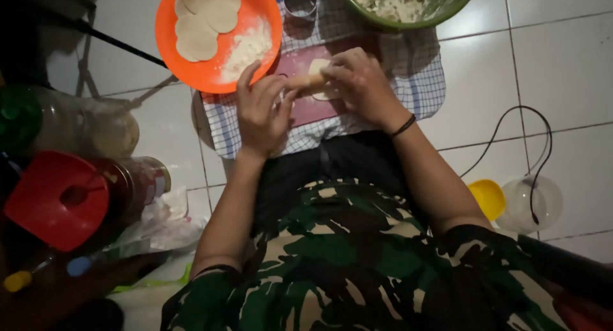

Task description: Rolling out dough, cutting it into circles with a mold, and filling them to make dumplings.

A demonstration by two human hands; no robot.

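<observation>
1. The floor (562, 62) is pale tile with dark grout lines.
2. A checked cloth (421, 82) lies on the floor at the 12 o'clock side of the lap, with a dark red board (306, 107) on top of it.
3. A green bowl (447, 8) of pale crumbly filling sits at 1 o'clock, cut off by the top edge.
4. An orange plate (211, 75) at 11 o'clock holds flat round dough discs (207, 18) and a heap of flour (249, 46).
5. At 9 o'clock stands a jar with a red lid (57, 200) and a label band too dim to read; a clear bottle with a green cap (16, 117) lies just above it.
6. A clear container (530, 203) and a yellow lid (488, 197) rest at 3 o'clock, a black cable looping over them.
7. A small metal cup (300, 0) stands between plate and bowl.
8. The left hand (262, 107) and right hand (361, 85) meet over the board, fingers curled and pinched shut on one dough piece (314, 80) held between them.
</observation>
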